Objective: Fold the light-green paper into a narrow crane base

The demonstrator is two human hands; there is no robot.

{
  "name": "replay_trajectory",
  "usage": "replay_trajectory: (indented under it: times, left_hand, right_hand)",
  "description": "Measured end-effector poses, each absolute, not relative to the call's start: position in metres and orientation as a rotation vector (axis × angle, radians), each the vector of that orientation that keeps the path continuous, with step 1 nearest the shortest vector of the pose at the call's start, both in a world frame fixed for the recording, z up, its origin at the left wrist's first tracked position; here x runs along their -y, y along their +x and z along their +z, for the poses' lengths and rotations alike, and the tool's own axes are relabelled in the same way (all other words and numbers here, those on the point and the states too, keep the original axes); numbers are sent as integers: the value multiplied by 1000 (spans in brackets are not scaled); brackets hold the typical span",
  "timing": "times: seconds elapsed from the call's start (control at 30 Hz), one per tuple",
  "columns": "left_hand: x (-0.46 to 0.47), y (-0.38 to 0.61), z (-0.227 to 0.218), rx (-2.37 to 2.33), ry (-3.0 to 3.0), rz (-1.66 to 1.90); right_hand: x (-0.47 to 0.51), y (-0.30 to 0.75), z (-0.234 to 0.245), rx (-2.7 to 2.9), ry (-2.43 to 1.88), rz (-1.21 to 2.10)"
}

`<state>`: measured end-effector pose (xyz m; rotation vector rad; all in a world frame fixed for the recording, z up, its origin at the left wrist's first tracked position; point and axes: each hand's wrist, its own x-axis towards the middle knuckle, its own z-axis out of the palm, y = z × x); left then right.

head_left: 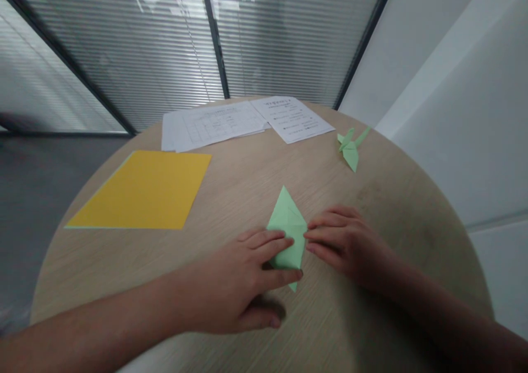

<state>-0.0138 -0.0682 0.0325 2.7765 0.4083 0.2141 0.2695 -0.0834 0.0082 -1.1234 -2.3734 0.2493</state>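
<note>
A light green folded paper [287,217] lies on the table in front of me, kite-shaped, with a point at the far end and a small tip at the near end. My left hand [251,274] rests over its left and near part, fingers spread and pressing on it, thumb out on the table side. At the paper's right corner, my right hand [346,241] has its fingertips and thumb drawn together on the edge. The left fingers cover part of the near folds.
The round wooden table [243,180] carries a yellow paper sheet [142,191] at left, with green paper edges beneath. Printed white sheets [223,122] lie at the far side. A finished green paper crane [350,150] stands at far right. Blinds [165,48] hang behind.
</note>
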Motion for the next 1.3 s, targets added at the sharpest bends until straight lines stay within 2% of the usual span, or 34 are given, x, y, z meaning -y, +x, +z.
replay_trajectory:
  times: [0.2,0.4,0.6,0.87,1.3]
  left_hand:
    - [80,-8,34,-417,2802,206]
    - [67,-10,26,-555,2876,360]
    - [67,-11,27,-504,2842,281]
    - [53,-17,26,-444,2853,345]
    - [50,-21,23,-539,2926,296]
  right_hand:
    - [87,257,7,2411,-1142,209]
    - [89,252,3,2420,-1112,145]
    - [87,255,5,2413,-1106,82]
    - [87,254,6,2507,-1074,0]
    - [89,252,6,2492,-1081,145]
